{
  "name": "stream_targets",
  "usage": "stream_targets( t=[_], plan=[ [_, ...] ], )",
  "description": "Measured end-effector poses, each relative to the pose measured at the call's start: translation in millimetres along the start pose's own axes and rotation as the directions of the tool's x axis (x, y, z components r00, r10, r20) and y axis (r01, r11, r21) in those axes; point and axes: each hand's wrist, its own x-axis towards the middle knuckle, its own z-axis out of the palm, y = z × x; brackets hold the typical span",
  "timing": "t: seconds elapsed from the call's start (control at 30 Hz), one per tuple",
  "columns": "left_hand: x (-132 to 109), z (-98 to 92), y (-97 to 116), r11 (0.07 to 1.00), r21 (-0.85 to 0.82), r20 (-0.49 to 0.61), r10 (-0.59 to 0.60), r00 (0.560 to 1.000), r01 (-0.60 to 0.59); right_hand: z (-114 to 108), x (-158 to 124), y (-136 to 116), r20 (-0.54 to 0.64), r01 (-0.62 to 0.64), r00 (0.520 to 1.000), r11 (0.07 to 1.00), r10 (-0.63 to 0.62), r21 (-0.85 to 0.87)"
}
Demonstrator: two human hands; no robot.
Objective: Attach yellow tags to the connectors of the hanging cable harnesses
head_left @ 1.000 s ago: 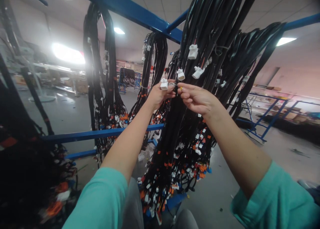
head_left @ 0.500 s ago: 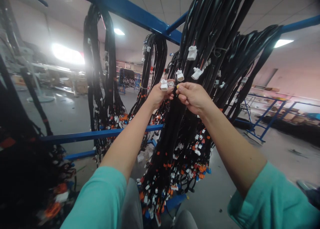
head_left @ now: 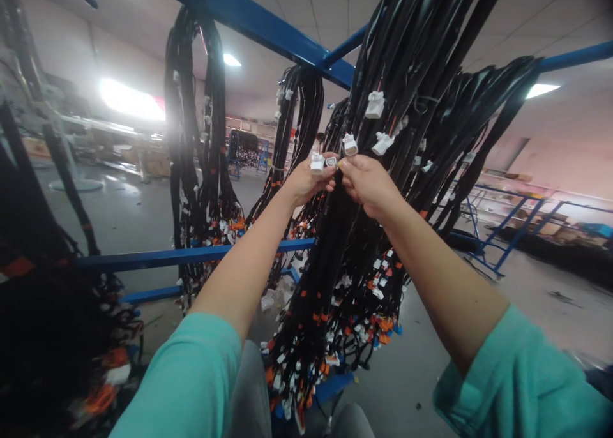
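Observation:
My left hand (head_left: pixel 306 181) is raised in front of a thick hanging bundle of black wire harnesses (head_left: pixel 383 189). Its fingers are closed on small white connectors (head_left: pixel 322 162) at the end of one harness. My right hand (head_left: pixel 368 181) is right beside it, fingertips pinched on a tiny yellowish piece I cannot name, pressed against the connector. More white connectors (head_left: pixel 375 105) dangle from the bundle just above my hands. Both forearms are bare, with teal sleeves at the bottom.
The harnesses hang from a blue steel rack (head_left: pixel 268 26) with a low blue crossbar (head_left: pixel 191 256). Other black bundles (head_left: pixel 196 157) hang left and behind. Orange and white plugs (head_left: pixel 335 336) crowd the bundle's lower end. Grey floor and more blue racks (head_left: pixel 507 234) lie to the right.
My right hand has closed the small gap and now meets the left hand at the connector. Both hands have risen slightly with the view.

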Motion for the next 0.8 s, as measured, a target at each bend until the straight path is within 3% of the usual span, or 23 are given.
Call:
stream_targets(
  t=[0.1, 0.17, 0.23, 0.4, 0.8],
  plan=[
    [0.7, 1.9, 0.8, 1.000, 0.001, -0.011, 0.016, 1.000, -0.016, 0.0, 2.3, 0.8, -0.103, 0.181, 0.963, 0.878, -0.250, -0.444],
    [1.5, 2.8, 1.3, 1.000, 0.010, -0.019, 0.029, 0.999, -0.028, -0.8, 4.1, 1.4, -0.107, 0.185, 0.934, 0.716, -0.342, -0.673],
    [2.9, 2.7, 1.2, 0.999, 0.029, -0.023, 0.034, 0.999, -0.033, -1.9, 6.3, 2.7, -0.077, 0.187, 0.915, 0.585, -0.397, -0.790],
    [6.5, 0.2, -1.7, 0.984, 0.154, -0.061, 0.104, 0.993, -0.094, -2.2, 12.0, 8.4, -0.014, 0.226, 0.884, 0.454, -0.466, -0.862],
    [0.2, -2.2, 3.3, 0.961, 0.212, 0.054, 0.168, 0.984, -0.175, -5.5, 11.1, 9.9, 0.024, 0.232, 0.890, 0.409, -0.455, -0.883]
  ],
)
